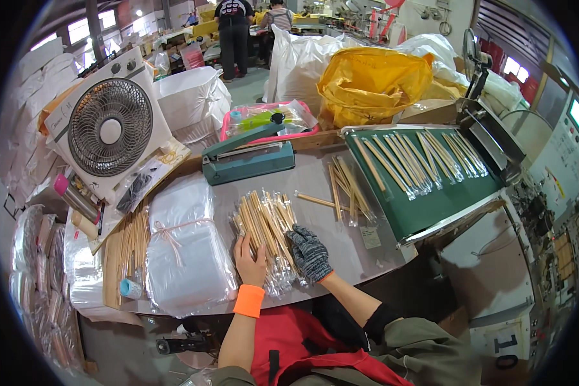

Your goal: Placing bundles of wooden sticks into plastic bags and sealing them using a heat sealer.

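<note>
Pile of wrapped chopsticks (pixel 268 235) sits on the grey table (pixel 315 170), just in front of the teal heat sealer (pixel 248 157). Left hand (pixel 249 257) is laid flat on the pile's left edge, gloved right hand (pixel 309 252) pressed on its right; nothing is clasped. Slippery sleeves could likely be fanned off the near table edge. Open room is left right of the pile.

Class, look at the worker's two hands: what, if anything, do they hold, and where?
Neither grips anything: the left hand and gloved right hand rest flat on the near end of the pile of wrapped chopsticks.
</note>
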Demonstrator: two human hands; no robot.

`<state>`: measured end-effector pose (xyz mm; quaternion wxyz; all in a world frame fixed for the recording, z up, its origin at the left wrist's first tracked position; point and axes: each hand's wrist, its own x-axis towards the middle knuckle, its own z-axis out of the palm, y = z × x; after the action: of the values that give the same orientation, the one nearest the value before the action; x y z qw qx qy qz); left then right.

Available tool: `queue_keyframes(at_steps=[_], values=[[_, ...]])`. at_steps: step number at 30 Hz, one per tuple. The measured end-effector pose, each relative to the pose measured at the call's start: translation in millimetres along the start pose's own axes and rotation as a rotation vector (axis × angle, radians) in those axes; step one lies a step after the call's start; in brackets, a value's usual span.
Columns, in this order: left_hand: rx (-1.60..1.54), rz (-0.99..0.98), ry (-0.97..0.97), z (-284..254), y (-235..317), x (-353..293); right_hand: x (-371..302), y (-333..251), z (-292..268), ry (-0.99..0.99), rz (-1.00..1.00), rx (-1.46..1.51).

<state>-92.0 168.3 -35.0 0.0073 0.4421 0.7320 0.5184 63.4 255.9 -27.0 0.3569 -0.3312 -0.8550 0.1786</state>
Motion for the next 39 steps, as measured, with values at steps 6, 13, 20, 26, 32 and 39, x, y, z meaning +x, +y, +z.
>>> queue_keyframes(at_steps=[6,13,20,26,32,39], values=[[0.001,0.000,0.002,-0.9,0.0,-0.5,0.2,-1.7,-0.8,0.017,-0.008,0.015],[-0.004,-0.019,0.001,-1.5,3.0,-2.8,-2.8,-0.4,0.0,0.067,-0.053,0.012],[0.006,-0.021,-0.011,-1.1,-0.3,-1.3,2.2,-2.9,-3.2,-0.025,0.007,-0.042],[0.031,-0.015,-0.025,-2.4,-1.6,3.2,67.0,36.9,-35.8,-0.032,-0.058,-0.403],[0.031,0.012,-0.028,6.3,6.2,3.5,111.8,122.1,-76.8,-0.248,0.595,-0.588],[0.044,-0.002,-0.025,-2.9,1.2,0.6,63.2,83.5,-53.8,-0.343,0.363,-0.628]])
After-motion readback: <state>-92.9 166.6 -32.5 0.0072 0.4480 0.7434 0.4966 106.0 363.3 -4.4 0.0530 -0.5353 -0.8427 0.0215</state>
